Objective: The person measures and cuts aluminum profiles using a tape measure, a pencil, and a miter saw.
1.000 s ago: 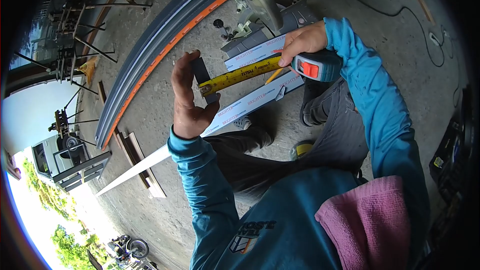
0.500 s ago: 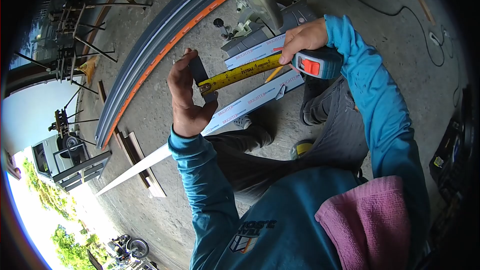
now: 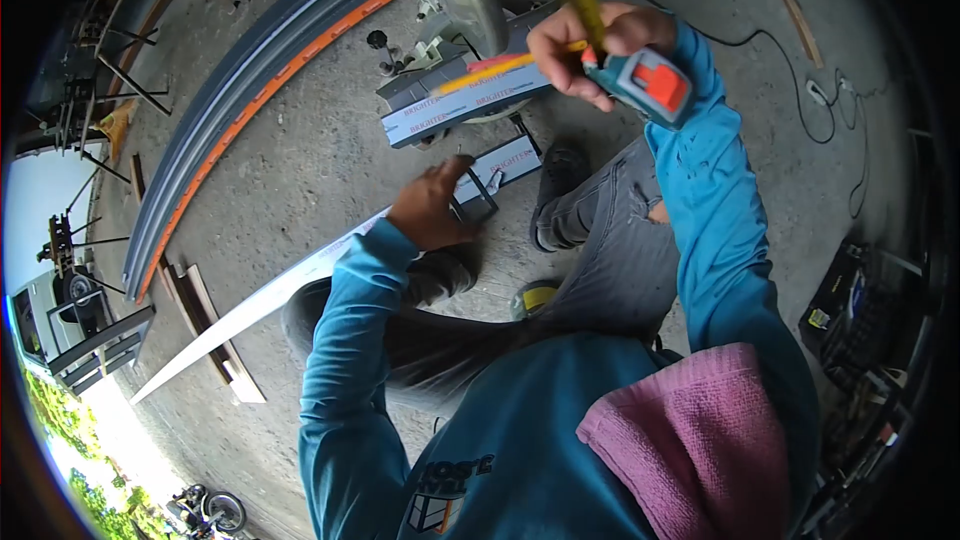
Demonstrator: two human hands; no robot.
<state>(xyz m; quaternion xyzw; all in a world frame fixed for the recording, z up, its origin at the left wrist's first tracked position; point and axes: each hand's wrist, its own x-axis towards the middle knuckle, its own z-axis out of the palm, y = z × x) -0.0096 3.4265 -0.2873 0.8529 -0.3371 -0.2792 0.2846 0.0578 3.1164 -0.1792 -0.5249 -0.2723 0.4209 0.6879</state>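
"Left hand [image 3: 435, 205]?"
"Curled on a dark, hollow rectangular piece [image 3: 478, 208], near the film-wrapped bar's [image 3: 335, 260] end."
"Right [image 3: 600, 50]?"
"Gripping plastic-cased tape measure [image 3: 650, 88], blurred yellow stick [image 3: 490, 71]."
"Around?"
"Saw [image 3: 455, 0], rough concrete floor [image 3: 300, 170]."

- Grey, stained concrete floor [image 3: 290, 180], bearing:
- long dark-grey strips with an orange edge [image 3: 245, 90]
- flat brown and pale lengths [image 3: 190, 305]
- a thin black cable [image 3: 738, 44]
- a narrow brown strip [image 3: 787, 5]
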